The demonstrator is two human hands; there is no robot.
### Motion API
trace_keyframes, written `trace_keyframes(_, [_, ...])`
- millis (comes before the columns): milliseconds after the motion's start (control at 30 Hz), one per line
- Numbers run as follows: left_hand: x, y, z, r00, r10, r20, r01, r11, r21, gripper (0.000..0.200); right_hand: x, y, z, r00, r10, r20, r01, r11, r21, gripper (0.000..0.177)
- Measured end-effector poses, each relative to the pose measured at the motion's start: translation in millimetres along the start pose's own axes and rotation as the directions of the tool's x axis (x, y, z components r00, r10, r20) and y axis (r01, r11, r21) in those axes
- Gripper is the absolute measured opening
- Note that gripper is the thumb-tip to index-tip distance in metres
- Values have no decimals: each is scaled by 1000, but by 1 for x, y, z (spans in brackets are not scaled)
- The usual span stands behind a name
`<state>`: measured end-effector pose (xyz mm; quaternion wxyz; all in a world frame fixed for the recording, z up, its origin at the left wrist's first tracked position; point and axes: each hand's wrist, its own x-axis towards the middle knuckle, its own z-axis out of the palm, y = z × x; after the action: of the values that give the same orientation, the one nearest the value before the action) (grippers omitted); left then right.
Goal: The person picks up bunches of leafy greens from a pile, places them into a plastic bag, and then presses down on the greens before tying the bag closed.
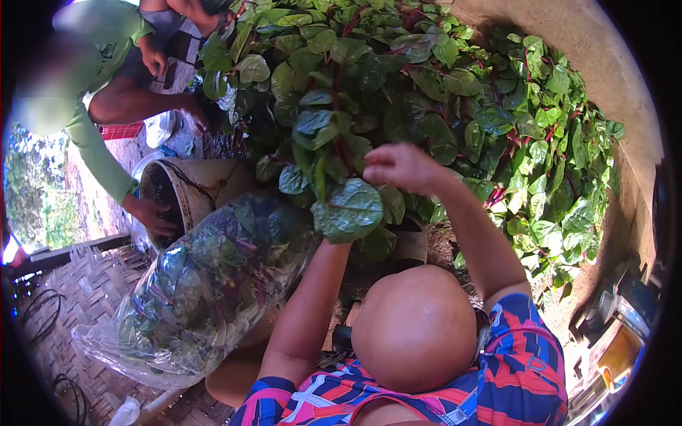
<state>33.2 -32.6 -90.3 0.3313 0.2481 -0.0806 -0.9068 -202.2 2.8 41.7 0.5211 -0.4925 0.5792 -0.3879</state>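
**Bare hands at a leafy bunch of purple-stemmed greens, beside a stuffed plastic bag**

The bunch of greens (348,211), broad glossy leaves on purplish stems, is at the centre of the view. The person's right hand (403,168) is just beside it, towards one o'clock, fingers bent and drawn close together; blur and angle mean I cannot tell whether they pinch a stem. The left forearm (305,305) rises from six o'clock, and the left hand is hidden behind the leaves, so its grip cannot be told.

A large heap of the same greens (440,71) spreads from eleven round to four o'clock. At eight o'clock a clear plastic bag (213,284), full of leaves and stems, slants over a woven mat (57,277). Towards ten o'clock another person in a green top reaches a hand (153,215) to the mouth of a pale bucket (220,177).

The likeliest trouble is snagging: the bunch lies against the heap, so a sharp pull could snap stems or drag others loose. Tight fingers could bruise or tear the wide leaves. The bag looks thin, and stem ends pressing from inside, or a knock from the left forearm, might split or shift it.
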Motion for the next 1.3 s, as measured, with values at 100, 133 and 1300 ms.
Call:
trace_keyframes(100, [-7,-7,78,987,-55,-148,54,998,-15,48,-9,0,45,994,108,-7,-103,961,256,83])
trace_keyframes(133, [-12,-10,105,967,-48,-249,43,999,-24,50,-8,-1,51,974,225,-14,-211,932,294,82])
trace_keyframes(1300, [-400,176,293,646,135,752,-534,-624,570,43,105,-249,46,977,154,-151,-36,807,589,39])
